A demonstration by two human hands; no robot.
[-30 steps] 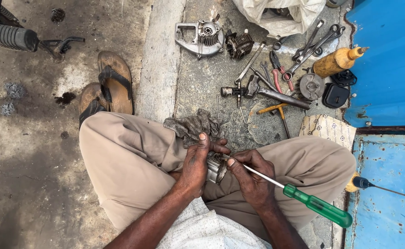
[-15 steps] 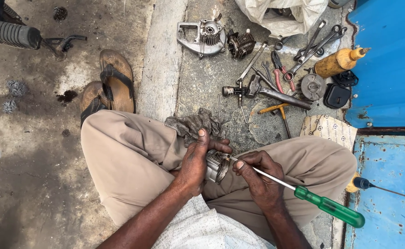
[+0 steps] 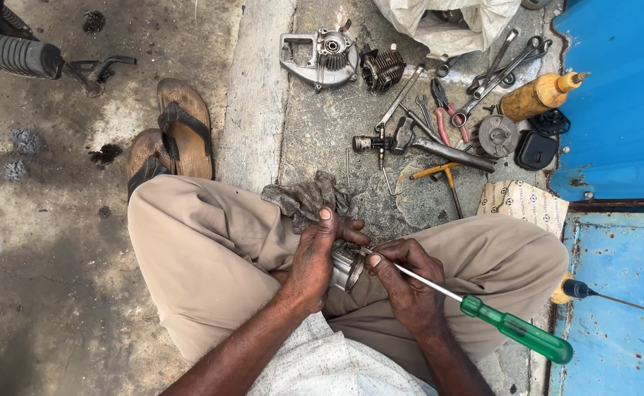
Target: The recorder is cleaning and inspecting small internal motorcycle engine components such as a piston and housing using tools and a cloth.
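**Op:** Over my lap, left hand (image 3: 314, 260) was wrapped shut around a small round metal part (image 3: 345, 268), thumb up, holding it between my knees. Right hand (image 3: 406, 282) was pinched closed on the shaft of a green-handled screwdriver (image 3: 483, 315), tip at the part's rim.

**Eng:** Where did the handle point?

**Op:** Out past my right knee, toward the blue panel (image 3: 615, 95).

**Eng:** Anything under the part?

**Op:** Grey rag (image 3: 303, 198) lay just ahead of the left hand, on my trousers and the concrete floor (image 3: 256, 110).

**Eng:** Rest of the kit?

**Op:** Well apart, ahead: engine casing (image 3: 318, 55), finned cylinder (image 3: 380, 70), wrenches (image 3: 501, 62), red-handled pliers (image 3: 443, 110), amber bottle (image 3: 538, 95). Sandals (image 3: 171, 132) sat by my left knee.
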